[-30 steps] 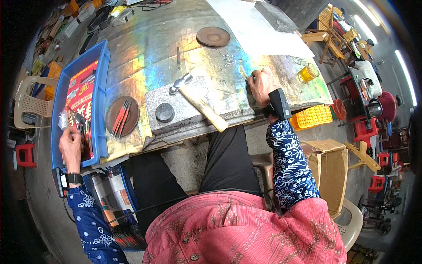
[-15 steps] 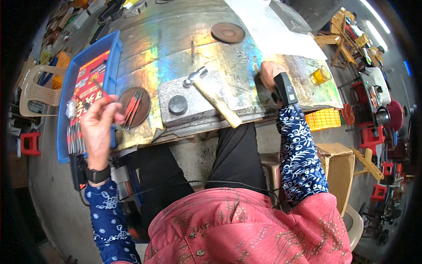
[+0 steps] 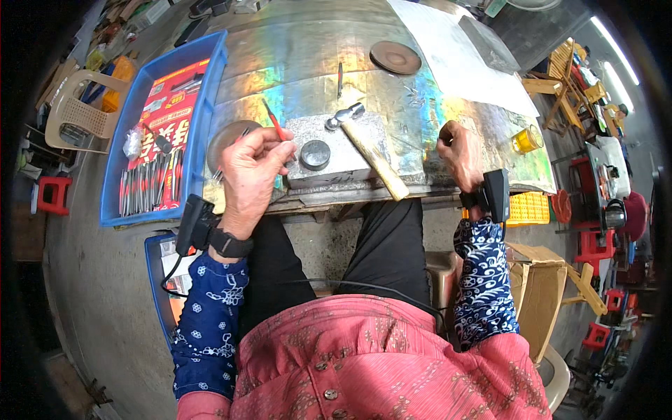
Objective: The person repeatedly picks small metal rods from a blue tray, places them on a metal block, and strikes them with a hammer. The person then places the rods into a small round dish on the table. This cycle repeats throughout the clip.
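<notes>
My left hand (image 3: pixel 246 168) is raised by the near left table edge, thumb and fingers pinched on slim red tweezers (image 3: pixel 274 119) whose dark end points up and away. Behind that hand, a brown round dish (image 3: pixel 222 140) with more slim tools is partly covered. Just right of the hand, a black round puck (image 3: pixel 315 155) rests on a grey metal block (image 3: pixel 350 168). A hammer (image 3: pixel 371 157) lies across the block, its pale wooden handle reaching over the near edge. My right hand (image 3: pixel 462 154) sits on the table's right side, fingers curled; whatever they hold is hidden.
A blue tray (image 3: pixel 210 91) holds a red printed sheet and several slim tools. A brown round dish (image 3: pixel 395 57), a thin dark tool (image 3: pixel 340 80), a white sheet (image 3: pixel 448 49) and a yellow glass (image 3: pixel 527 140) are on the table. A cardboard box (image 3: pixel 542 287) stands below right.
My left hand has swung right with the tweezers, from over the blue tray to beside the block. My right hand has shifted slightly nearer, and the view has turned a little left.
</notes>
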Demonstrator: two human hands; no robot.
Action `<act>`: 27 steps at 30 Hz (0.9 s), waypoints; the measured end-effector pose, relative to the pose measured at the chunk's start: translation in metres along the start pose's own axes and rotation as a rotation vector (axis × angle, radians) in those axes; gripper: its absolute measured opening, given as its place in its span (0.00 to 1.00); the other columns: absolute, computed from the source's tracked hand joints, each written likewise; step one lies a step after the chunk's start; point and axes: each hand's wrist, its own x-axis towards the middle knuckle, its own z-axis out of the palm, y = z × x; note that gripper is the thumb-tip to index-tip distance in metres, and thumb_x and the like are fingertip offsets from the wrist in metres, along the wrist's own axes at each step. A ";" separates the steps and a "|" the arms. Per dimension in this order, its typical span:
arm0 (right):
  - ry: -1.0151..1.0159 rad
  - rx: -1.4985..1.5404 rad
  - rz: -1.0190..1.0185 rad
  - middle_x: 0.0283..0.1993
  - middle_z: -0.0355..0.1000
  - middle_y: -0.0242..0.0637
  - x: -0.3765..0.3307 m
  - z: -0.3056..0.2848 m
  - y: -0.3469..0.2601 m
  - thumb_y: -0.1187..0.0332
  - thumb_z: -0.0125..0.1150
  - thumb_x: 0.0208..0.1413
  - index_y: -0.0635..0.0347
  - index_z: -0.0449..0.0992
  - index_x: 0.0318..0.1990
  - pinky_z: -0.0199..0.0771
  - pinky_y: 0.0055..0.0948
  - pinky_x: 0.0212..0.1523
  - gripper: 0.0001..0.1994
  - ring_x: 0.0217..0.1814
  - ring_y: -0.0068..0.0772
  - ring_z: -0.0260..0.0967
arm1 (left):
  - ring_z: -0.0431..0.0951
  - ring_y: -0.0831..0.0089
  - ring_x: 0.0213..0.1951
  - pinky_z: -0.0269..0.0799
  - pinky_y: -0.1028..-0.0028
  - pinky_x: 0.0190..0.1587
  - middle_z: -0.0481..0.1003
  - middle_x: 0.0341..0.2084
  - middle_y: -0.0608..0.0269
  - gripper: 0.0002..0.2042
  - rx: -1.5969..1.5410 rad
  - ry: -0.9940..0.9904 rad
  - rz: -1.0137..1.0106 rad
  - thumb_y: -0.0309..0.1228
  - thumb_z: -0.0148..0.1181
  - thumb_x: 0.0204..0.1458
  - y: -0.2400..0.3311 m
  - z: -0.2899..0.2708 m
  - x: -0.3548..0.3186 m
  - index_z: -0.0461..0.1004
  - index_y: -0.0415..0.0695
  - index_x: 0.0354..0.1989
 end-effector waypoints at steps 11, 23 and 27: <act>0.077 0.684 -0.099 0.31 0.75 0.33 -0.045 -0.014 -0.067 0.79 0.59 0.55 0.68 0.75 0.40 0.71 0.18 0.29 0.06 0.30 0.21 0.74 | 0.76 0.84 0.28 0.71 0.83 0.32 0.79 0.28 0.65 0.08 0.226 0.082 0.114 0.21 0.63 0.50 -0.007 0.010 -0.011 0.78 0.35 0.39; -0.074 1.029 -0.136 0.30 0.72 0.30 -0.090 0.000 -0.146 0.80 0.59 0.55 0.68 0.75 0.37 0.69 0.15 0.28 0.04 0.28 0.18 0.71 | 0.81 0.71 0.31 0.80 0.77 0.31 0.78 0.34 0.52 0.08 -0.462 -0.022 -0.180 0.24 0.56 0.58 0.023 0.015 -0.041 0.71 0.35 0.44; -0.129 1.156 -0.103 0.33 0.71 0.32 -0.097 0.004 -0.160 0.79 0.59 0.56 0.70 0.74 0.37 0.69 0.16 0.27 0.03 0.27 0.18 0.70 | 0.81 0.69 0.32 0.82 0.74 0.31 0.78 0.35 0.51 0.09 -0.619 -0.055 -0.228 0.25 0.55 0.58 0.028 0.018 -0.051 0.70 0.37 0.45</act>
